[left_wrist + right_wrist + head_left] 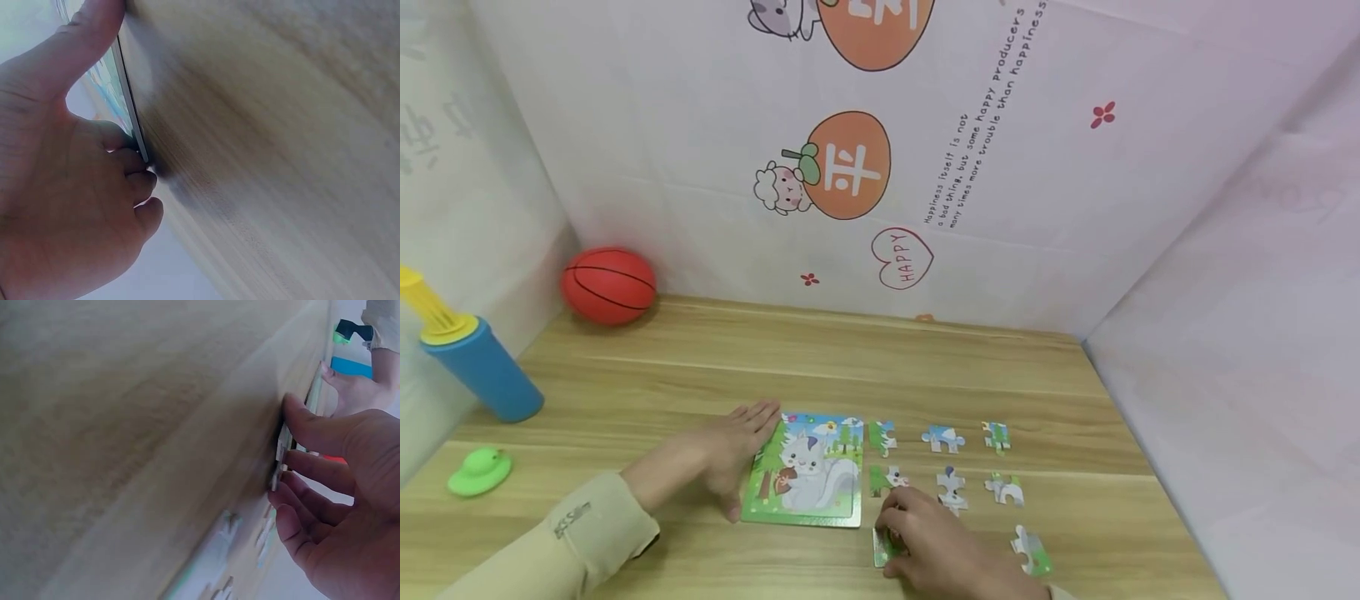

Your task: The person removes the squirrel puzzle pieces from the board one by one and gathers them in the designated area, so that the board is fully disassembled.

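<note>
A square picture board [808, 492], printed with a grey squirrel holding an acorn, lies flat on the wooden table. My left hand [735, 454] rests along the board's left edge, thumb spread from the fingers; the left wrist view shows thumb and fingertips touching that edge. To the board's right, my right hand [928, 542] pinches a green-edged puzzle piece [882, 552] at the table surface, thumb on one side and fingers on the other. The hand partly covers this piece. Just beyond its knuckles lies another puzzle piece [886, 479] with green and white print.
Several loose puzzle pieces [943, 438] lie in rows right of the board, one [1032, 550] beside my right wrist. Farther left are a green toy duck [480, 472], a blue and yellow pump [490, 371] and a red ball [609, 286]. Printed cloth walls [1000, 275] enclose the table.
</note>
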The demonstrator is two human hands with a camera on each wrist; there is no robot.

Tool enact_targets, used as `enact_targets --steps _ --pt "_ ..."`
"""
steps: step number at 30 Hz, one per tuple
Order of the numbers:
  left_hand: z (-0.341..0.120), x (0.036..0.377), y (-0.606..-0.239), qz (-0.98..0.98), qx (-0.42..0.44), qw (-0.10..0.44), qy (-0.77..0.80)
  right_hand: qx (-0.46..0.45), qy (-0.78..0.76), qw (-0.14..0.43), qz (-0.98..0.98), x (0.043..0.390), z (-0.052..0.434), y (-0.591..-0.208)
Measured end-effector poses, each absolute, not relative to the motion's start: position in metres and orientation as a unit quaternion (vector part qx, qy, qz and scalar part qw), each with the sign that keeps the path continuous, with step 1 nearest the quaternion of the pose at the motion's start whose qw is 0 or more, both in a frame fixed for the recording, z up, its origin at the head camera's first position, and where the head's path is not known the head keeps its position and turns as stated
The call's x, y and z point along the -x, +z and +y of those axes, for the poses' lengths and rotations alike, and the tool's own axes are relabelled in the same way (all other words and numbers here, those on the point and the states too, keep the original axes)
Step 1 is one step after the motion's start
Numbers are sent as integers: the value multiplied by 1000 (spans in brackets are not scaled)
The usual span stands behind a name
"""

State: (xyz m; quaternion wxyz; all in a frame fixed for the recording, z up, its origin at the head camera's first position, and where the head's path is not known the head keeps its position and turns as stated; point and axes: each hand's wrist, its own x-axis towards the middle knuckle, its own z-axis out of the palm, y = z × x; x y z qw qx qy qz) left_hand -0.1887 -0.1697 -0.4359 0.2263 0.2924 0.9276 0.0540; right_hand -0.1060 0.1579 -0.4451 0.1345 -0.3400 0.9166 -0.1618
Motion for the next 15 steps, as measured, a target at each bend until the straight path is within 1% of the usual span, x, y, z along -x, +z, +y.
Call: enact_targets --steps 10,15 --pt "-169 189 -437 927 -296 225 50 390 -170 53 903 106 164 -456" --pt "-175 187 -433 926 -302 218 70 363 -154 7 919 107 166 -448"
